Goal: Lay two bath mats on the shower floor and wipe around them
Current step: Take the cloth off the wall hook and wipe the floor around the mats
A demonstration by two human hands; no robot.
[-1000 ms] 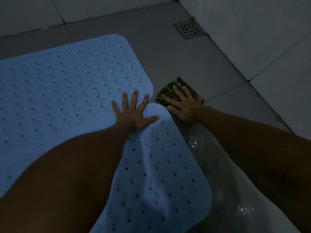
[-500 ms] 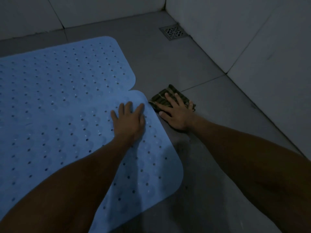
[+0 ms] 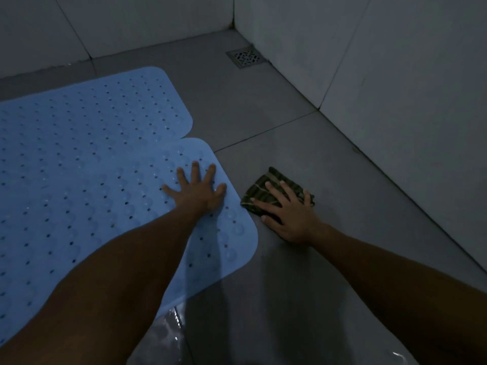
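— What's over in the far corner?

— A drain (image 3: 246, 58), a square metal grate with a patterned cut-out, set in the floor just beside the right wall (image 3: 395, 75).

— And the walls?

— Big pale tiles, dim light. The back wall (image 3: 131, 25) meets the right one at a dark seam right behind the drain.

— Anything closer?

— A clear, shiny plastic sheet (image 3: 168, 335) along the bottom edge, wrinkled, catching glints.

No text, label, brand, number or sign is readable anywhere.
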